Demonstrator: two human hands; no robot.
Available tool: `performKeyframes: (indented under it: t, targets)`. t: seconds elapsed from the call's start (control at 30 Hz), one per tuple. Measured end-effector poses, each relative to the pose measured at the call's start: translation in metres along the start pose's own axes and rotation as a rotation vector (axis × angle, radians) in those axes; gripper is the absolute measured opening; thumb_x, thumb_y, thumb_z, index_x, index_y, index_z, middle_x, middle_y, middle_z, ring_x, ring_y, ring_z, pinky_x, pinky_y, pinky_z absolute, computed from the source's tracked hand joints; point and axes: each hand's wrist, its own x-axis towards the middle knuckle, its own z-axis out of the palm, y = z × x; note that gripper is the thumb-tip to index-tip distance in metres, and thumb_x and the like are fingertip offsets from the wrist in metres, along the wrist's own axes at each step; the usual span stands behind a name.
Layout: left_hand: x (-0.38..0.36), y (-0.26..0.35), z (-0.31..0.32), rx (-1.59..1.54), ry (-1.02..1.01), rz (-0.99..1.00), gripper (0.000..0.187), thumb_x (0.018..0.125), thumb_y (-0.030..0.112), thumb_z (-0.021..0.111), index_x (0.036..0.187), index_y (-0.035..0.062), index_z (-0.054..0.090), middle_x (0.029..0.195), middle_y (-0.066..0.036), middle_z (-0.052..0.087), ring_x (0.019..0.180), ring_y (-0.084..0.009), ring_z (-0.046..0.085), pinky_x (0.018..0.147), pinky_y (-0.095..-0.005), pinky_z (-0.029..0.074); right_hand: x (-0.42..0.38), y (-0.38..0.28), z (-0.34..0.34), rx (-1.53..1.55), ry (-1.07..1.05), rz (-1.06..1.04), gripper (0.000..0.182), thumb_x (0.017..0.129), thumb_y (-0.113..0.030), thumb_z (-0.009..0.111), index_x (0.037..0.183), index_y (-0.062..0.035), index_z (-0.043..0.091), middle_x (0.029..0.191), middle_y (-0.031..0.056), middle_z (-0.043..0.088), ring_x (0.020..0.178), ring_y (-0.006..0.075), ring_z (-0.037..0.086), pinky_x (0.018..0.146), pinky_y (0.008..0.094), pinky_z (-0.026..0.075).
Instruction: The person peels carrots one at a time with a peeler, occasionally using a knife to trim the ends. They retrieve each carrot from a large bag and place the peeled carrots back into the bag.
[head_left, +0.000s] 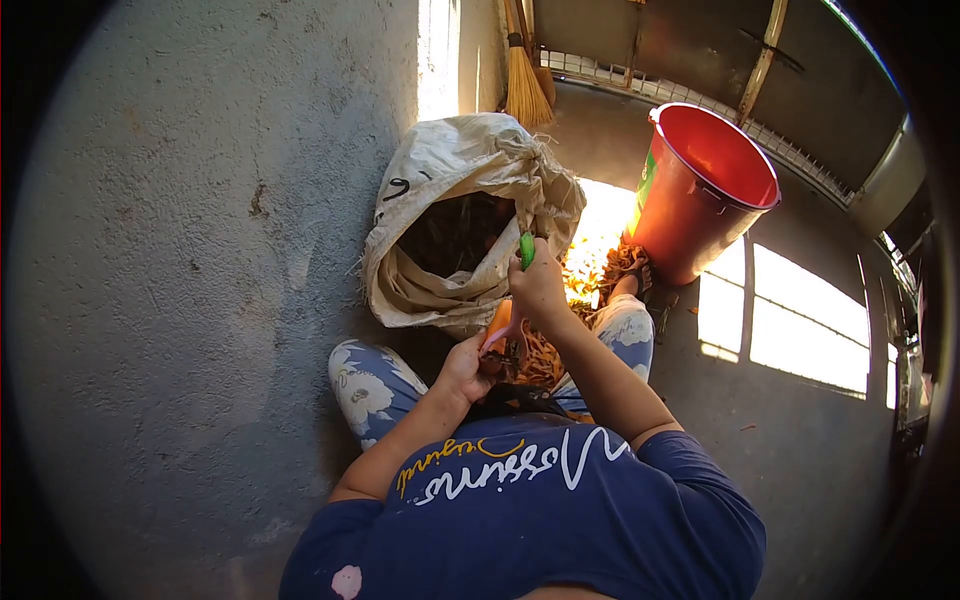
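Observation:
My left hand (465,370) is closed around the lower end of an orange root-like piece (499,318) above my lap. My right hand (539,288) grips a tool whose green end (527,250) sticks out at the top of the fist. A pink part (508,332) below that fist lies against the orange piece; whether it belongs to the same tool is unclear. Orange peelings (540,360) lie beneath, between my legs. Just beyond my hands stands an open white woven sack (440,160) with dark contents, its rim rolled down.
A tall red bucket (690,220) stands at the right, with more peelings (590,270) beside it near my foot. A straw broom (525,88) leans at the back. A rough grey wall (200,250) runs along the left. Sunlight patches mark the floor (780,440).

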Motion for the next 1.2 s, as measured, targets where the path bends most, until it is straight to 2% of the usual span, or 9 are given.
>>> performKeyframes:
  t: [0.23, 0.37, 0.47, 0.6, 0.73, 0.87, 0.97, 1.07, 1.2]
  targets:
    - [0.012, -0.001, -0.045, 0.006, -0.144, -0.103, 0.04, 0.094, 0.035, 0.035, 0.106, -0.0012, 0.049, 0.084, -0.011, 0.056, 0.071, -0.0219, 0.056, 0.061, -0.0361, 0.051, 0.075, 0.086, -0.047, -0.241, 0.388, 0.171, 0.021, 0.08, -0.015, 0.052, 0.088, 0.0028, 0.044, 0.07, 0.0234, 0.059, 0.068, 0.0393, 0.059, 0.062, 0.0448, 0.046]
    - [0.01, 0.004, -0.039, -0.081, -0.143, -0.132, 0.041, 0.093, 0.034, 0.036, 0.109, -0.002, 0.047, 0.086, -0.011, 0.056, 0.07, -0.0217, 0.056, 0.061, -0.0362, 0.052, 0.072, 0.101, -0.052, -0.105, 0.392, 0.162, 0.021, 0.079, -0.016, 0.053, 0.088, 0.0025, 0.048, 0.071, 0.0223, 0.059, 0.068, 0.0391, 0.059, 0.063, 0.045, 0.046]
    - [0.015, 0.011, -0.038, -0.175, -0.236, -0.156, 0.042, 0.094, 0.035, 0.034, 0.109, -0.0015, 0.047, 0.089, -0.012, 0.056, 0.071, -0.0215, 0.057, 0.062, -0.0362, 0.052, 0.064, 0.098, -0.048, -0.242, 0.324, 0.098, 0.024, 0.077, -0.018, 0.056, 0.088, 0.0028, 0.051, 0.068, 0.0188, 0.059, 0.062, 0.0336, 0.059, 0.06, 0.0413, 0.046]
    - [0.0, 0.016, -0.018, 0.181, -0.155, 0.081, 0.036, 0.089, 0.022, 0.047, 0.116, -0.0017, 0.044, 0.093, -0.01, 0.054, 0.079, -0.0201, 0.057, 0.064, -0.0334, 0.052, 0.045, 0.083, -0.054, 0.423, -0.423, 0.371, 0.035, 0.078, -0.033, 0.063, 0.09, 0.0001, 0.057, 0.06, 0.0023, 0.051, 0.053, 0.0108, 0.048, 0.047, 0.025, 0.038]
    - [0.01, 0.019, -0.02, 0.795, -0.116, 0.517, 0.054, 0.073, 0.0, 0.065, 0.122, -0.0027, 0.04, 0.102, -0.009, 0.054, 0.092, -0.0178, 0.055, 0.075, -0.0303, 0.05, 0.016, 0.044, -0.048, 0.309, -0.807, 0.164, 0.045, 0.079, -0.038, 0.064, 0.101, 0.0011, 0.056, 0.076, 0.0051, 0.057, 0.069, 0.0133, 0.053, 0.062, 0.0252, 0.042]
    - [0.011, 0.022, -0.019, 0.841, -0.006, 0.789, 0.058, 0.069, -0.006, 0.068, 0.12, -0.0024, 0.04, 0.104, -0.01, 0.053, 0.095, -0.0169, 0.055, 0.081, -0.0278, 0.048, 0.005, 0.049, -0.039, 0.383, -0.865, 0.177, 0.045, 0.08, -0.037, 0.063, 0.102, 0.0016, 0.057, 0.082, 0.0057, 0.059, 0.075, 0.014, 0.053, 0.069, 0.0268, 0.043]
    - [0.017, 0.023, -0.017, 0.35, 0.018, 0.949, 0.048, 0.074, -0.003, 0.066, 0.115, 0.0, 0.042, 0.1, -0.009, 0.053, 0.091, -0.0167, 0.057, 0.079, -0.0278, 0.049, -0.004, 0.053, -0.029, 0.366, -0.897, 0.175, 0.041, 0.08, -0.035, 0.063, 0.096, 0.0012, 0.058, 0.078, 0.0051, 0.059, 0.072, 0.0137, 0.053, 0.065, 0.0274, 0.043]
    - [0.021, 0.026, -0.017, 0.096, -0.035, 0.853, 0.046, 0.075, -0.002, 0.067, 0.114, 0.0022, 0.043, 0.099, -0.008, 0.053, 0.086, -0.0155, 0.058, 0.076, -0.0277, 0.049, -0.007, 0.061, -0.015, 0.319, -0.878, 0.058, 0.036, 0.079, -0.035, 0.064, 0.089, -0.0006, 0.059, 0.071, 0.0046, 0.057, 0.065, 0.0125, 0.051, 0.059, 0.0282, 0.042]
    - [0.015, 0.028, -0.019, 0.311, -0.031, 0.764, 0.044, 0.076, 0.006, 0.069, 0.11, 0.001, 0.043, 0.096, -0.007, 0.054, 0.085, -0.0161, 0.057, 0.074, -0.0278, 0.047, 0.002, 0.029, -0.036, 0.145, -0.516, 0.279, 0.036, 0.079, -0.036, 0.063, 0.086, -0.0006, 0.057, 0.066, 0.0066, 0.056, 0.061, 0.0137, 0.05, 0.058, 0.0295, 0.042]
